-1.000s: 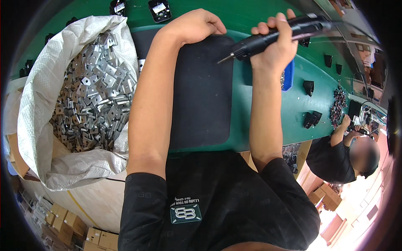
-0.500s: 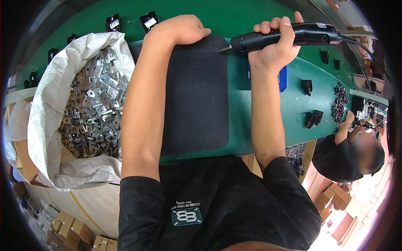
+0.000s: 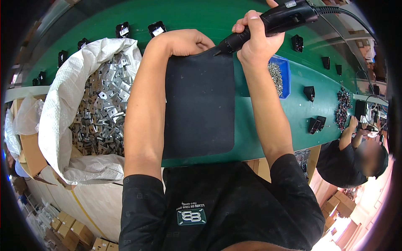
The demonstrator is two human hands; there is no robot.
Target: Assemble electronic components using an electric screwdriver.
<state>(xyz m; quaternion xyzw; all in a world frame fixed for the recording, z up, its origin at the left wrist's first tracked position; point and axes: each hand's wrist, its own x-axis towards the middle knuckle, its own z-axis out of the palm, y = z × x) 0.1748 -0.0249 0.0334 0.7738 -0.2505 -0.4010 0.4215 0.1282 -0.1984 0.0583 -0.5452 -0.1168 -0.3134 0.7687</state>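
Observation:
In my right hand (image 3: 261,42) is a black electric screwdriver (image 3: 289,19), its cable running off to the far right. The tool slants down to the left, with its tip close beside the fingers of my left hand (image 3: 186,42). Those left fingers curl inward at the far edge of a black mat (image 3: 199,108); whatever they may hold is hidden behind the hand. Left of my left forearm, a white woven sack (image 3: 56,113) stands open, full of small bent metal plates (image 3: 106,100) with holes.
Right of my right forearm lies a blue tray (image 3: 285,77) of small screws. Several black parts (image 3: 309,93) are spread over the green table (image 3: 268,146), others (image 3: 157,29) along its far side. At far right a co-worker (image 3: 347,163) works beside a pile of small parts (image 3: 343,104).
The screwdriver has tilted more steeply and its tip has come down close to my left fingers. The left fingers are more curled. More of the blue tray shows.

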